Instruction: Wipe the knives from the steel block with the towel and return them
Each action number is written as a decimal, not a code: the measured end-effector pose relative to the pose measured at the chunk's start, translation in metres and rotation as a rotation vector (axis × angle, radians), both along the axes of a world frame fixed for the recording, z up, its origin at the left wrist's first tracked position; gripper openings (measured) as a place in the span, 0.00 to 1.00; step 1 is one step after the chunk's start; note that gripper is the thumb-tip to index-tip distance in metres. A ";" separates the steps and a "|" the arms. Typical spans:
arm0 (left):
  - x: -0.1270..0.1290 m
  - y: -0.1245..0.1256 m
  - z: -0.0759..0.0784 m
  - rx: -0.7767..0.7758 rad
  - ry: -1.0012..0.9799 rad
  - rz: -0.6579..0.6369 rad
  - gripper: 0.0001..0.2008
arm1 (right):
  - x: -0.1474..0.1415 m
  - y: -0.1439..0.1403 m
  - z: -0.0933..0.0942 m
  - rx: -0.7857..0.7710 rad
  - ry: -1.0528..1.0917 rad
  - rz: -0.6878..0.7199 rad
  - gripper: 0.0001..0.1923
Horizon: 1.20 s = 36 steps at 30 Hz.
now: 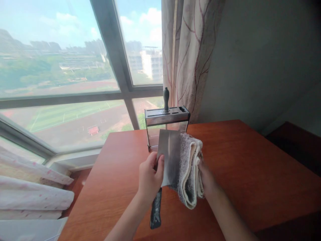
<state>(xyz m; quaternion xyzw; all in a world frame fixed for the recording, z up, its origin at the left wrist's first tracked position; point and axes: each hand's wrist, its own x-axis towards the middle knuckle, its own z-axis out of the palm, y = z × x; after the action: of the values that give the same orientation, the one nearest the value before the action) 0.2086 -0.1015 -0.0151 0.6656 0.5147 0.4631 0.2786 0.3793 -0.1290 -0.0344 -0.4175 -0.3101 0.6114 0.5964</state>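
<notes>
My left hand (149, 179) grips a cleaver (168, 157) at the base of its broad steel blade, the blade pointing up and the black handle (155, 211) hanging down. A folded grey-and-cream towel (189, 170) is wrapped over the blade's right side, and my right hand (207, 177) holds it there. Just behind the blade stands a metal knife block (167, 118) with a dark-handled tool (166, 98) sticking up from a slot.
Everything sits above a reddish wooden table (250, 167). A large window (62, 83) fills the left. A patterned curtain (190, 50) hangs behind the knife block, beside a grey wall. White fabric (32, 194) lies low on the left.
</notes>
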 end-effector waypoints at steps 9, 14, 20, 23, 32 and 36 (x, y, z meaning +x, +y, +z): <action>-0.003 0.000 0.008 -0.026 -0.067 -0.096 0.13 | -0.025 0.008 0.015 0.043 -0.324 -0.122 0.23; -0.006 0.001 0.010 -0.108 -0.139 -0.225 0.11 | -0.018 0.011 0.023 0.049 -0.387 -0.212 0.23; -0.007 0.002 0.012 -0.184 -0.196 -0.273 0.11 | -0.012 0.015 0.023 0.071 -0.357 -0.160 0.23; -0.007 0.004 0.008 -0.183 -0.228 -0.218 0.13 | -0.011 0.014 0.020 0.057 -0.385 -0.096 0.22; -0.006 0.008 0.009 -0.180 -0.356 -0.158 0.12 | -0.010 0.000 0.013 0.028 -0.416 -0.043 0.21; -0.006 0.008 0.008 -0.179 -0.375 -0.147 0.13 | -0.009 -0.004 0.006 0.037 -0.426 -0.031 0.24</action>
<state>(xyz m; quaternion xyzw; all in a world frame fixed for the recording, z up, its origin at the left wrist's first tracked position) 0.2027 -0.0932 -0.0072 0.5762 0.4431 0.5097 0.4603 0.3705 -0.1327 -0.0288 -0.5310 -0.4336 0.4944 0.5344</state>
